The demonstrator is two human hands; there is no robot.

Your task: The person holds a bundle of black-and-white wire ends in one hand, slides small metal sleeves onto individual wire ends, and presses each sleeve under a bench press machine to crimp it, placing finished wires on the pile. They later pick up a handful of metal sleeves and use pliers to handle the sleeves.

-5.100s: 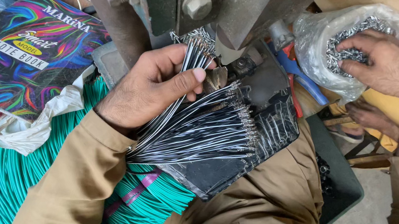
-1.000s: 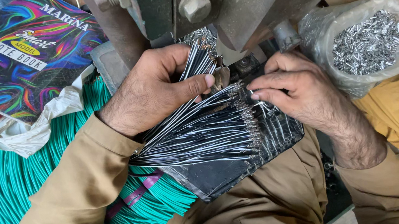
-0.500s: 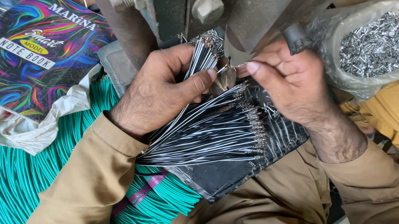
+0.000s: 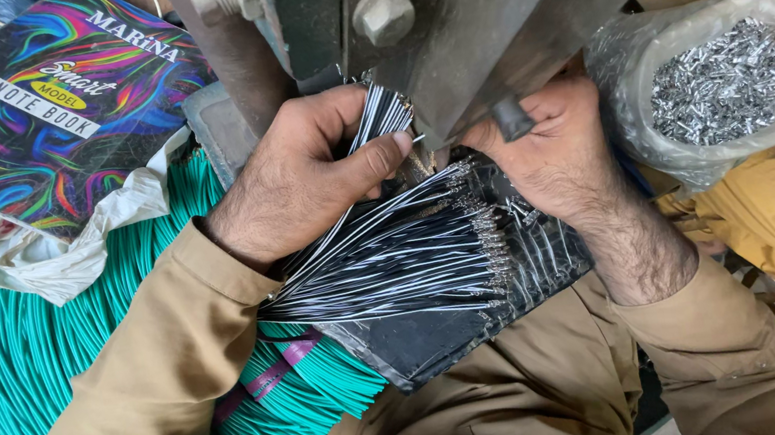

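My left hand (image 4: 306,173) grips a small bunch of black wires (image 4: 382,117) with metal tips, held up against the grey metal press (image 4: 479,3). Below it a fanned pile of black wires with crimped ends (image 4: 393,257) lies on a black sheet (image 4: 444,331) on my lap. My right hand (image 4: 551,159) is tucked under the press beside a dark lever knob (image 4: 510,117); its fingertips are hidden, so what they hold cannot be seen.
A clear plastic bag of small silver metal terminals (image 4: 713,86) sits at the right. A thick bundle of green wires (image 4: 16,381) lies at the left, tied with a purple strap. A colourful notebook (image 4: 38,105) and crumpled white plastic (image 4: 39,256) lie above it.
My right hand left the bag of terminals, crossed to the wire pile, then moved up under the press. My left hand kept its hold on the wire bunch.
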